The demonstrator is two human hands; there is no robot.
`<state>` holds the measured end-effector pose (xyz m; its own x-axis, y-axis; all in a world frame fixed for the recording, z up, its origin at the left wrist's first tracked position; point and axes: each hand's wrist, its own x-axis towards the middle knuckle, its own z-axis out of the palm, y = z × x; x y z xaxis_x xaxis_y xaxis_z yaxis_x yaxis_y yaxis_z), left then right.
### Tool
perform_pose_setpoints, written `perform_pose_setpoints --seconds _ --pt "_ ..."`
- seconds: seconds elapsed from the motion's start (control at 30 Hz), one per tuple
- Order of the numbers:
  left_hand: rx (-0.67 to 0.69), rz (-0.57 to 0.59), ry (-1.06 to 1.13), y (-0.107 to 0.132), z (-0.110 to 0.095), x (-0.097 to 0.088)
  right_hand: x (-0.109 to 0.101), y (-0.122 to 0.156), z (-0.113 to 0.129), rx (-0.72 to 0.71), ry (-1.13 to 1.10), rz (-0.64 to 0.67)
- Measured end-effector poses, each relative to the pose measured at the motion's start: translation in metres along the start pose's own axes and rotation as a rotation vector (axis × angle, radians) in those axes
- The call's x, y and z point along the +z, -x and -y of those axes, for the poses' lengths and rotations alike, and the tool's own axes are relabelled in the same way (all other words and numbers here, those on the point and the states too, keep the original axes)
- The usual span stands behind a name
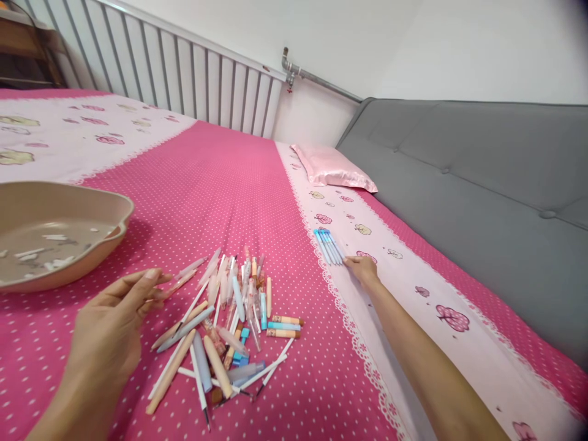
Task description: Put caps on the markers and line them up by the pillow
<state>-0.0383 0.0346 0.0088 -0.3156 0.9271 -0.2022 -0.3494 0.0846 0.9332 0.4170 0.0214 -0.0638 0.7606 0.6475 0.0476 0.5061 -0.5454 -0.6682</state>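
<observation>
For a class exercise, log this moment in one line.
left hand: beside pen-part pile; right hand: by blue pens; basin: white pieces inside

The left hand point(113, 321) is curling loosely, its thumb point(141, 289) lying over the bent fingers point(118, 285). The right arm point(416, 346) is stretching farther forward, the right hand point(364, 271) angling leftward.

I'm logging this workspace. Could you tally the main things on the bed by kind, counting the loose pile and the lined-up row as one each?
Pile of loose pen parts: 1
Row of pens: 1
Basin: 1
Pillow: 1
Total: 4
The pile's overlapping pieces can't be counted surely.
</observation>
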Motion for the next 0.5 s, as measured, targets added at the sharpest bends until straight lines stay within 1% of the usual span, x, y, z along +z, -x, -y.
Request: perform_pose_setpoints --seconds 0.27,0.5 --pt "0.009 -0.004 0.008 0.0003 0.0002 -0.0009 -0.0006 0.0036 0.0004 -0.027 -0.006 -0.023" --pt "-0.003 0.018 0.009 -0.0006 -0.0002 -0.0017 0.0001 0.0034 -0.0020 -0.057 -0.019 -0.043"
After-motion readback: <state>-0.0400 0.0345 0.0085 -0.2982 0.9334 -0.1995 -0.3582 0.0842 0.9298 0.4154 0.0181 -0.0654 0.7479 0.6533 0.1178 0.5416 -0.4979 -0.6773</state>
